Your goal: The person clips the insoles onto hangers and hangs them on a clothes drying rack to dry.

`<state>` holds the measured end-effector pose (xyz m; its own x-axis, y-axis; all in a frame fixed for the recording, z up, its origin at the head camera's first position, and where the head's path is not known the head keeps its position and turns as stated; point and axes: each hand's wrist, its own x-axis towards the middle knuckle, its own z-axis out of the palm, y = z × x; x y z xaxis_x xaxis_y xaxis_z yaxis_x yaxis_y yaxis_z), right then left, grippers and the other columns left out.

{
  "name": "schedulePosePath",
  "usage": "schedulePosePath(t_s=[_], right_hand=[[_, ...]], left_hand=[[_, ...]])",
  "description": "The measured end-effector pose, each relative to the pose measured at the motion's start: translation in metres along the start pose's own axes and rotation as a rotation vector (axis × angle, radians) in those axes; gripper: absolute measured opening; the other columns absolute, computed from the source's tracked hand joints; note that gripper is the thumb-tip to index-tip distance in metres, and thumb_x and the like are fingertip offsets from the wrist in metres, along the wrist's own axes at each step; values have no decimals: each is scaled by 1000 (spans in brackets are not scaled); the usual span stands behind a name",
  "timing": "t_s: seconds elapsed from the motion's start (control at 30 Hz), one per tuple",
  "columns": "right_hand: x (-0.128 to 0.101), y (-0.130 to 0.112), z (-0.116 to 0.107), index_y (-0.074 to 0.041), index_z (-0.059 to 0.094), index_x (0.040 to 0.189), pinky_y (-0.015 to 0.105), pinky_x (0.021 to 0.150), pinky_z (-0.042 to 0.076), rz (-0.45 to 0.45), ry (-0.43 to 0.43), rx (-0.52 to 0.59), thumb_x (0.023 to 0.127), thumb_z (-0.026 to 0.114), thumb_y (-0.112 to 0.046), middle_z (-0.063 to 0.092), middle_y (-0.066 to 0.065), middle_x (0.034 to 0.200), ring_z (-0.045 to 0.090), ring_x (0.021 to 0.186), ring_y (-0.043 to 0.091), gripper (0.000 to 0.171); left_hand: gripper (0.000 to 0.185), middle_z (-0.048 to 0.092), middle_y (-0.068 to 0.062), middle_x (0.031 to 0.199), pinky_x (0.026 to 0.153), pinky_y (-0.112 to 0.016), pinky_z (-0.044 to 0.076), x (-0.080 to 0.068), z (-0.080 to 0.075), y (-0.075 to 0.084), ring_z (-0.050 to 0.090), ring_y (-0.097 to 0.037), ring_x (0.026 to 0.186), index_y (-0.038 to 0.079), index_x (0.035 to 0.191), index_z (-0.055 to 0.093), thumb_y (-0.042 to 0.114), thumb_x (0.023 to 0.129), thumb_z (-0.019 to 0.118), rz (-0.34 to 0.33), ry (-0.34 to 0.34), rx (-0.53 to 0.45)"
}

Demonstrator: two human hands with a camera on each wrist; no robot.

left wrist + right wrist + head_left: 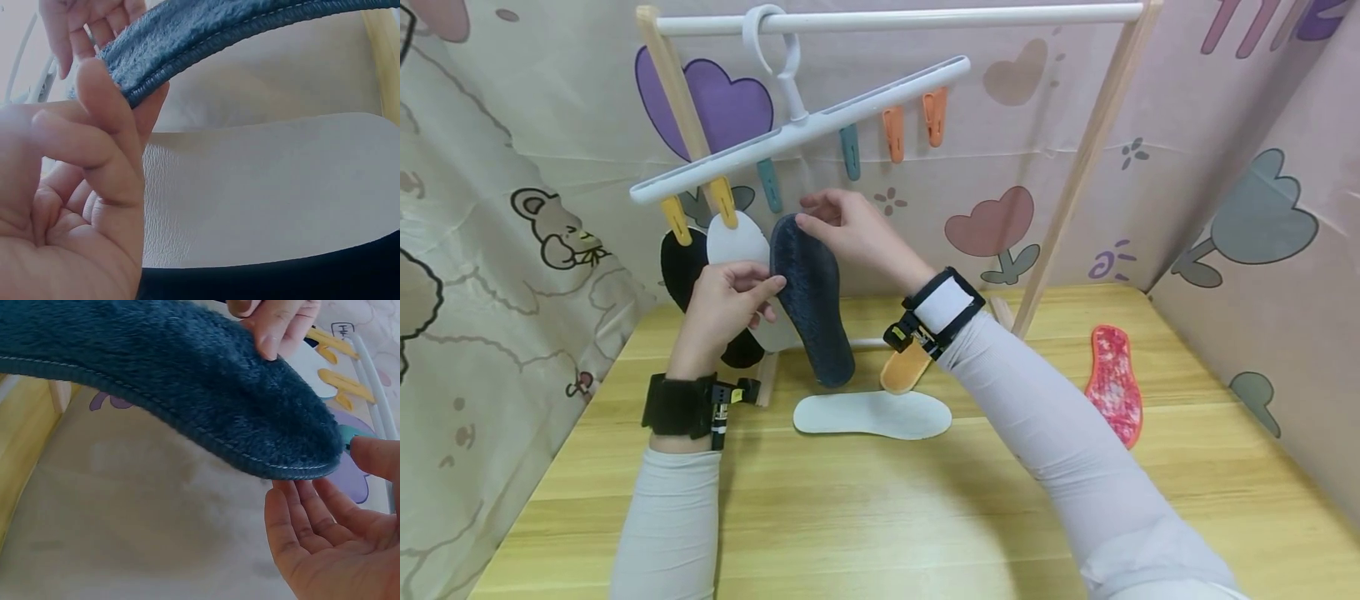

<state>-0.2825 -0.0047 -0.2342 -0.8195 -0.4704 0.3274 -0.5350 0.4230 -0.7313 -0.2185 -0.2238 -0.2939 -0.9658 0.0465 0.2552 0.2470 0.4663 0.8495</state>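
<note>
Head view: the left hand (726, 302) pinches the dark blue insole (812, 308) by its edge; the right hand (853, 227) is at its upper tip, grip unclear. Left wrist: a white insole (269, 194) hangs behind the pinching fingers (103, 100). Right wrist: half-open right fingers (312, 525) sit beside the tip.

No wording can be made out: the yellow labels (735, 395) on the wrist cameras (749, 388) are too small, and the boxed dark mark (342, 330) on the patterned cloth (375, 315) (possibly lettering) is unclear.
</note>
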Motion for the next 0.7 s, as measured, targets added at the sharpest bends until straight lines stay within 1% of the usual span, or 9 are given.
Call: schedulePosePath(t_s=[0.13,0.23,0.43,0.6,0.7], right_hand=[[8,-5,1,-5,58,151,37,109,55,-7,5,1,112,60,-31,71,12,142,67,130,23,47],[14,-8,1,-7,56,153,34,109,54,6,-1,-3,111,60,-34,69,10,145,66,132,20,50],[25,-15,2,-8,54,155,29,111,54,8,-8,33,112,59,-36,67,9,149,65,136,17,52],[30,-23,2,-9,52,157,27,112,52,5,-8,36,112,57,-37,64,7,153,62,140,15,53],[31,-27,3,-7,53,155,28,112,53,-3,1,47,112,57,-36,64,9,152,63,138,17,52]], left_hand=[[24,77,-1,77,54,-22,53,1,0,0,70,-11,59,-1,112,76,22,105,73,1,-3,-5],[24,77,-2,78,54,-22,53,1,0,-1,71,-13,59,-2,112,76,21,105,73,-1,-4,-6],[22,77,-5,78,53,-23,52,2,0,-4,72,-18,60,1,111,77,22,105,73,11,0,26],[20,76,-7,77,52,-23,51,3,0,-4,71,-20,60,1,110,77,21,105,72,15,-7,31],[20,76,-8,78,53,-23,51,3,1,-3,71,-21,61,2,111,76,21,105,72,5,-12,21]])
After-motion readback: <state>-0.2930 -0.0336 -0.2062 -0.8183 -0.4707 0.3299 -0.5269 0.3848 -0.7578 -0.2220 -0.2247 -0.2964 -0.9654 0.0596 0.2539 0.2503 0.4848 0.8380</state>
